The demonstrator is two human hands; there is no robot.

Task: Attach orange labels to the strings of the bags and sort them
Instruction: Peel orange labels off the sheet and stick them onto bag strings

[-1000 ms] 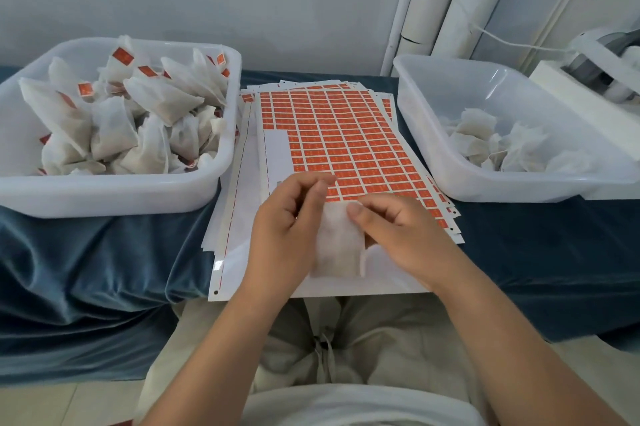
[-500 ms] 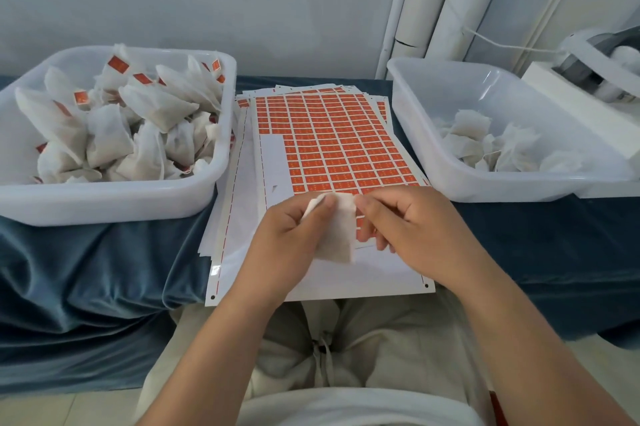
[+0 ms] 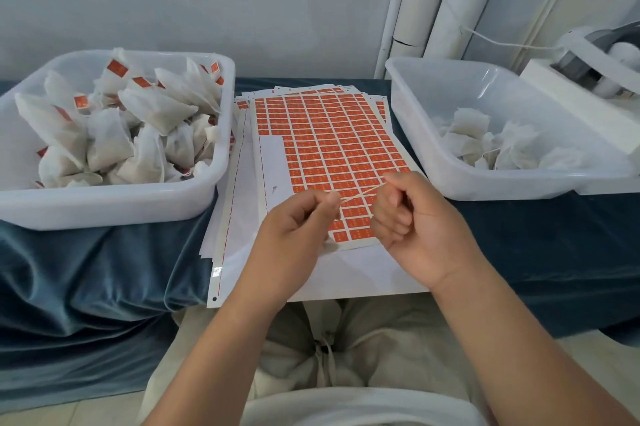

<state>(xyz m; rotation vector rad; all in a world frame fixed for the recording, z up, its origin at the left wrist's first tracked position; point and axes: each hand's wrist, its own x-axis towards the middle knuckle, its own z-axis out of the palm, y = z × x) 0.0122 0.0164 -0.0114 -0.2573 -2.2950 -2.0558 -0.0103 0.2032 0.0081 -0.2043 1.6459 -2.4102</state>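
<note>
I pinch a taut string [image 3: 362,191] between my left hand [image 3: 298,228] and right hand [image 3: 415,217], fingers curled. Both hang above the orange label sheet [image 3: 329,141], at the tabletop's [image 3: 519,238] near edge.

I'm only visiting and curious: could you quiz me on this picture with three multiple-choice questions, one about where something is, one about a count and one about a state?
1. Where does the label sheet lie?
A) between the left bin and right bin
B) on the floor
C) against the wall

2. How many bins hold labelled bags?
A) none
B) one
C) two

3. How is the string?
A) coiled on the sheet
B) hanging from one hand
C) stretched between the left hand and right hand

Answers:
1 A, a bin stands on each side of the sheet.
2 B, orange labels show only in the left bin.
3 C, each hand pinches it and it runs straight between them.
</note>
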